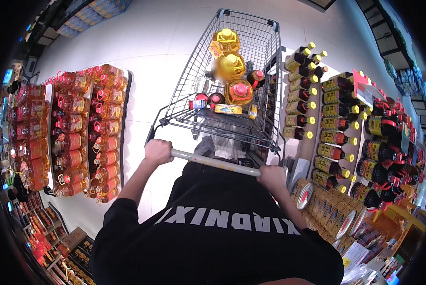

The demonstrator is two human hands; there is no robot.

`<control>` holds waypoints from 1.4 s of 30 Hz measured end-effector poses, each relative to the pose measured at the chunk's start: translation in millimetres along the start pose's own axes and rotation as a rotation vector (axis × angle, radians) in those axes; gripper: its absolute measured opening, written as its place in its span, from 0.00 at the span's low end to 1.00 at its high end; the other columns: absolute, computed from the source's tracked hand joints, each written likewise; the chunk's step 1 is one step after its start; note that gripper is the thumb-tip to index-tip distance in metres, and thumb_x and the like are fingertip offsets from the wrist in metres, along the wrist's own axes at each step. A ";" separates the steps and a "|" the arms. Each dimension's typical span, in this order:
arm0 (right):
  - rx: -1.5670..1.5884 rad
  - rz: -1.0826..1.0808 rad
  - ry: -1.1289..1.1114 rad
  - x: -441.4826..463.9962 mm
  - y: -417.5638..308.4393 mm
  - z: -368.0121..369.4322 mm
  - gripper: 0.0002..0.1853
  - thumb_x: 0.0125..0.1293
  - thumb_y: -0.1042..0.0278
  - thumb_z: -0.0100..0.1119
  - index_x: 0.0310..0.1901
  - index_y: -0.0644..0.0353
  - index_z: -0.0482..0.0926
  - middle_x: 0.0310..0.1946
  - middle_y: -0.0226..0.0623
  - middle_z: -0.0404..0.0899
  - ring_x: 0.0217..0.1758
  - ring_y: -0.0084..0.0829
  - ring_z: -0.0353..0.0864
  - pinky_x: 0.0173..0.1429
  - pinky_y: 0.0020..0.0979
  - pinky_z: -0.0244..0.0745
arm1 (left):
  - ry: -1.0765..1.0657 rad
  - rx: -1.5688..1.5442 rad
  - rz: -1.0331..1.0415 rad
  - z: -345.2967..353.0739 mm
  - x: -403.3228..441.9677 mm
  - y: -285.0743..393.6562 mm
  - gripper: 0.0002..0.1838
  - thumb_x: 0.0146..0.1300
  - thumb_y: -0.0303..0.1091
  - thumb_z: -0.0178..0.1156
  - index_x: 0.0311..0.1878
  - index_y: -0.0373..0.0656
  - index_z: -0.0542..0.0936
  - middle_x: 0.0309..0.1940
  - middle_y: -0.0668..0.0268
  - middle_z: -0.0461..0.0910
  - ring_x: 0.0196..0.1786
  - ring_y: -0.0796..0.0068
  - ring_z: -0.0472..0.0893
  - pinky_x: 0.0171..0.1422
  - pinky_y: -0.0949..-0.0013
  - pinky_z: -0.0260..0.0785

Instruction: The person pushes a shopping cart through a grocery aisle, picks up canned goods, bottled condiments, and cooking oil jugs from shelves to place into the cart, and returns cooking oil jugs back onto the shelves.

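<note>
My left hand (159, 152) is wrapped round the left end of the pale shopping cart handle (213, 162). At the handle's other end, my right hand (273, 179) grips it with closed fingers. Beyond the handle stands the dark wire shopping cart (184, 78). Inside it are large bottles of yellow oil, among them a red-capped one (238, 91) and a yellow-capped one (227, 42). A dark bottle with a red cap (257, 79), a yellow box (228, 109) and a small blue-and-red can (197, 104) lie around them.
On the left, shelves hold rows of red-capped oil bottles (70, 123). Close along the cart's right side run shelves of dark bottles with yellow caps (300, 107). Packaged goods (327, 209) line the lower right. Pale floor tiles (156, 47) stretch ahead and left of the cart.
</note>
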State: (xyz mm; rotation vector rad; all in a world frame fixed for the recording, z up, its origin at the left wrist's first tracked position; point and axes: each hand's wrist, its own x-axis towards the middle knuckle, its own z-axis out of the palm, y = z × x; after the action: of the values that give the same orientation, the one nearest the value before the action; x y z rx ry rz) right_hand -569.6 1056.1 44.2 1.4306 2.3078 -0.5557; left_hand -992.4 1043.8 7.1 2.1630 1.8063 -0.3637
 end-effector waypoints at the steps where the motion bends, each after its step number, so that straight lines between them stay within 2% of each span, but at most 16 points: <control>1: -0.004 -0.002 -0.006 1.0 -2.1 -2.0 0.10 0.48 0.59 0.66 0.26 0.56 0.81 0.23 0.41 0.82 0.29 0.41 0.84 0.35 0.42 0.79 | 0.013 -0.017 0.006 -0.7 0.7 -1.2 0.09 0.44 0.41 0.62 0.23 0.47 0.81 0.19 0.63 0.80 0.25 0.62 0.83 0.30 0.61 0.75; 5: -0.072 0.035 -0.022 8.8 -2.1 -4.9 0.10 0.49 0.59 0.64 0.26 0.55 0.80 0.25 0.38 0.84 0.31 0.40 0.85 0.37 0.41 0.80 | 0.053 -0.065 0.053 1.0 8.3 -10.8 0.10 0.43 0.42 0.64 0.20 0.47 0.80 0.17 0.65 0.80 0.22 0.65 0.82 0.28 0.63 0.75; 11: -0.055 0.062 0.058 31.7 1.0 -5.1 0.09 0.45 0.59 0.65 0.24 0.54 0.79 0.23 0.37 0.82 0.28 0.38 0.84 0.35 0.39 0.79 | 0.060 -0.082 0.142 -4.5 35.0 -31.9 0.12 0.43 0.45 0.65 0.20 0.46 0.78 0.16 0.64 0.78 0.22 0.65 0.82 0.28 0.65 0.75; 12: -0.070 0.118 0.037 37.1 -2.2 -9.4 0.09 0.45 0.59 0.65 0.24 0.54 0.79 0.22 0.36 0.82 0.29 0.37 0.84 0.36 0.38 0.79 | 0.097 -0.090 0.165 -6.9 40.6 -36.3 0.12 0.42 0.44 0.66 0.20 0.46 0.78 0.15 0.64 0.78 0.21 0.65 0.82 0.28 0.65 0.74; 15: -0.100 0.124 0.109 52.9 -3.3 -24.6 0.07 0.44 0.60 0.65 0.23 0.52 0.80 0.21 0.35 0.80 0.25 0.40 0.82 0.35 0.38 0.79 | 0.154 -0.098 0.227 -14.6 60.2 -46.3 0.12 0.40 0.43 0.66 0.19 0.46 0.77 0.14 0.64 0.77 0.20 0.66 0.81 0.27 0.65 0.74; 26: -0.091 0.143 0.237 127.8 18.7 -59.8 0.10 0.44 0.60 0.65 0.25 0.54 0.78 0.21 0.37 0.81 0.25 0.40 0.83 0.36 0.38 0.78 | 0.230 -0.084 0.179 -48.6 154.2 -78.3 0.09 0.37 0.38 0.61 0.18 0.43 0.79 0.14 0.59 0.77 0.17 0.60 0.80 0.24 0.63 0.72; 29: -0.076 0.192 0.258 152.6 22.6 -71.0 0.09 0.43 0.61 0.66 0.24 0.55 0.78 0.22 0.39 0.81 0.26 0.40 0.83 0.36 0.39 0.78 | 0.135 -0.033 0.153 -67.4 184.3 -85.5 0.09 0.38 0.39 0.62 0.19 0.43 0.81 0.16 0.59 0.79 0.20 0.61 0.81 0.25 0.62 0.73; 35: -0.067 0.241 0.268 197.0 26.6 -107.3 0.12 0.40 0.60 0.69 0.25 0.56 0.79 0.22 0.38 0.81 0.26 0.40 0.83 0.38 0.39 0.78 | 0.132 -0.034 0.185 -97.0 246.0 -105.7 0.08 0.39 0.37 0.61 0.19 0.43 0.81 0.18 0.59 0.81 0.22 0.62 0.82 0.28 0.62 0.75; 38: -0.046 0.218 0.326 220.8 38.8 -109.0 0.13 0.41 0.59 0.69 0.26 0.55 0.79 0.21 0.37 0.81 0.25 0.40 0.82 0.38 0.38 0.77 | 0.096 -0.038 0.164 -112.4 278.1 -114.0 0.09 0.40 0.38 0.62 0.21 0.43 0.82 0.19 0.59 0.81 0.23 0.61 0.83 0.29 0.61 0.76; 42: 0.011 0.289 0.324 250.3 36.9 -124.2 0.11 0.42 0.60 0.67 0.26 0.55 0.79 0.21 0.36 0.80 0.23 0.41 0.81 0.36 0.39 0.77 | 0.054 -0.005 0.217 -132.1 320.9 -133.3 0.09 0.42 0.39 0.62 0.21 0.43 0.82 0.20 0.59 0.82 0.24 0.60 0.83 0.31 0.61 0.77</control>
State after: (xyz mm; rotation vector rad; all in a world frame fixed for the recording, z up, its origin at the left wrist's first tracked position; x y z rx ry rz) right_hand -653.4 1324.1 19.9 1.9382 2.2666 -0.2669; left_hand -1066.2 1408.0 -1.2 2.3564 1.5751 -0.2524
